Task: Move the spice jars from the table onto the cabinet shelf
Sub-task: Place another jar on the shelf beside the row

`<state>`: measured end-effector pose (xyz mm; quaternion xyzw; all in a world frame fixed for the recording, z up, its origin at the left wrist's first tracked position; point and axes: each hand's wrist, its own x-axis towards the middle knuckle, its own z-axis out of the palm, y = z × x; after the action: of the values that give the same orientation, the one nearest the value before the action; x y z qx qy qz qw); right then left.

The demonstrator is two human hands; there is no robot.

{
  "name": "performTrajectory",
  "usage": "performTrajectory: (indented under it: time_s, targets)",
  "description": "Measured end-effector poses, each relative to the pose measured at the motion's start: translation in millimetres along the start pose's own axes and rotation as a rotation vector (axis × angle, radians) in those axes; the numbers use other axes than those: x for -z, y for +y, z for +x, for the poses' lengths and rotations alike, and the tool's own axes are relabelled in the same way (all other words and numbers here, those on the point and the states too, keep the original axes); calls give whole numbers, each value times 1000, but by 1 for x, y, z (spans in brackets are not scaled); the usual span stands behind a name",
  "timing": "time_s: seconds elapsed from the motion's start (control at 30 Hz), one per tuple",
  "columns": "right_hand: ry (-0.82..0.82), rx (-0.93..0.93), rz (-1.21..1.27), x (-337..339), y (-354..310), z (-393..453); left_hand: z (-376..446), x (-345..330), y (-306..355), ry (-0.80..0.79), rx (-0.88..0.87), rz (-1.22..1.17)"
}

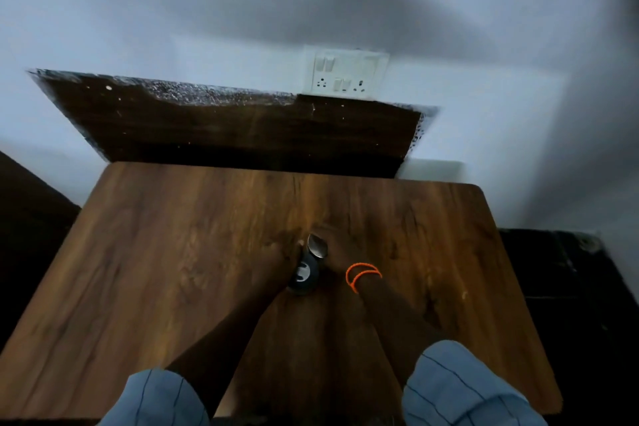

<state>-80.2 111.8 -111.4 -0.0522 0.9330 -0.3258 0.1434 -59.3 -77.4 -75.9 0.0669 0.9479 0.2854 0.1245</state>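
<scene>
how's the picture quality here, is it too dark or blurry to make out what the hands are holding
Head view: dim and soft throughout; both hands blend into the brown table. A spoon catches a glint above a small dark object, too blurred to identify. Broad shadows cross the wall; wide-angle distortion bends the table's edges.

The table [173,252] lay bare to the left and right of both hands, open to passage. At its centre, a dark object [304,275] and a spoon [317,245] stood in the way. A wall [207,10] closed the far side.
</scene>
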Motion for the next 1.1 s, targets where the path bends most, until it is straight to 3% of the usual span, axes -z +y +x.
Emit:
performTrajectory:
  time_s: [0.13,0.27,0.43,0.57,0.67,0.7,0.77,0.83,0.93,1.1]
  targets:
    - [59,-66,60,7,1,-4,5,-4,-12,73,-4,-143]
    - [120,-125,119,47,1,-5,15,3,-14,1,-2,-249]
    - [307,-126,219,100,-14,2,10,29,32,-123,-45,-217]
    - [378,-135,203,131,-39,6,27,29,63,21,-88,-224]
    - [444,-107,183,152,-58,1,72,32,61,-279,-188,-205]
    - [471,-88,196,161,-64,-2,69,44,69,-274,-201,-272]
    - [498,-61,348,179,-78,-11,47,75,92,-47,-159,-512]
    - [457,-4,590,196,-92,-22,28,94,108,77,-179,-700]
    - [270,76,809,216,-104,-39,17,121,123,142,-170,-838]
    - [42,219,821,242,-126,-61,0,162,143,235,-253,-1020]
